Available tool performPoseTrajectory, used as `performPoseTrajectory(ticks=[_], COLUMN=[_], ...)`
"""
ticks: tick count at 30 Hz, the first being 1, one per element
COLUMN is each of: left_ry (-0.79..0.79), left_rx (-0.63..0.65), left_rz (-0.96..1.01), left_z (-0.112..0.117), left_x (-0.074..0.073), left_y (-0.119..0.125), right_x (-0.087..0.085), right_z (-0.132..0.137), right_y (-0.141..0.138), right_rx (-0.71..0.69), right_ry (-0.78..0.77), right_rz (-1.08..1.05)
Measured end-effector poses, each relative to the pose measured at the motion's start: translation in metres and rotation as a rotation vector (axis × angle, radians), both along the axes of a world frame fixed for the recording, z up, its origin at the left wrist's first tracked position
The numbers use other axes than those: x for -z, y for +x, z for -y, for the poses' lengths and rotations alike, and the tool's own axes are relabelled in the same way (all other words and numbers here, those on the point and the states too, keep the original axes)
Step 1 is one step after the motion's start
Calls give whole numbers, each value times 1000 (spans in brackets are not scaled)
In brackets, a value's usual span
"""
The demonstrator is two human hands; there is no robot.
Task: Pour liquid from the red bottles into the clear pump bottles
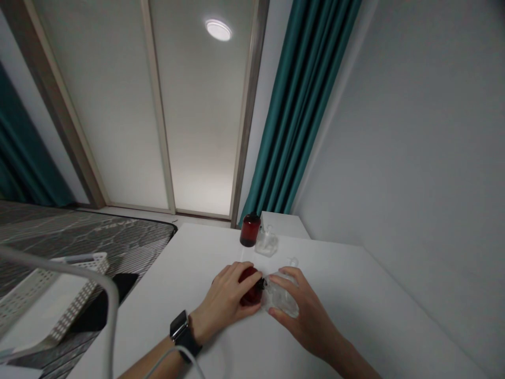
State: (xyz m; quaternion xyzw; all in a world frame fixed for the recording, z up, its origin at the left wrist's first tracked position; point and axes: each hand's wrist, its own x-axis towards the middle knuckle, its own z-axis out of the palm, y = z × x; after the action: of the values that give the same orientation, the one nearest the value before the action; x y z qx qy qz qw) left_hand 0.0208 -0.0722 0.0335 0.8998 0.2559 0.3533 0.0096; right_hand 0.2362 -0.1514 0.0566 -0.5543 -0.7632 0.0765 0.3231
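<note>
My left hand, with a watch on its wrist, is closed around a dark red bottle with a black neck. My right hand grips a clear bottle, its fingers over the top and its thumb low on the near side. Both bottles are side by side on the white table, close together; whether they touch, I cannot tell. Just beyond them stand a second dark red bottle and a second clear bottle. A small clear piece shows behind my right fingers, its kind unclear.
A white box-like surface adjoins the table's far edge, by a green curtain. On the left, a white perforated basket sits below the table. A blurred pale tube crosses the near left. A wall rises on the right.
</note>
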Motion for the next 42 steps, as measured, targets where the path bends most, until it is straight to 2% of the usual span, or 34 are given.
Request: performPoseTrajectory(ticks=[13,28,42], left_ry=[3,-32,-64], left_rx=[-23,-42,-65], left_rz=[105,197,235], left_z=[-1,-2,-2], left_x=[7,13,16], left_y=[2,6,7], right_x=[-24,-42,-50], right_z=[-4,-11,-15], right_y=[-2,-6,-8], right_rx=[-32,-37,-59], right_ry=[-28,-98,-127], right_rz=[74,108,124])
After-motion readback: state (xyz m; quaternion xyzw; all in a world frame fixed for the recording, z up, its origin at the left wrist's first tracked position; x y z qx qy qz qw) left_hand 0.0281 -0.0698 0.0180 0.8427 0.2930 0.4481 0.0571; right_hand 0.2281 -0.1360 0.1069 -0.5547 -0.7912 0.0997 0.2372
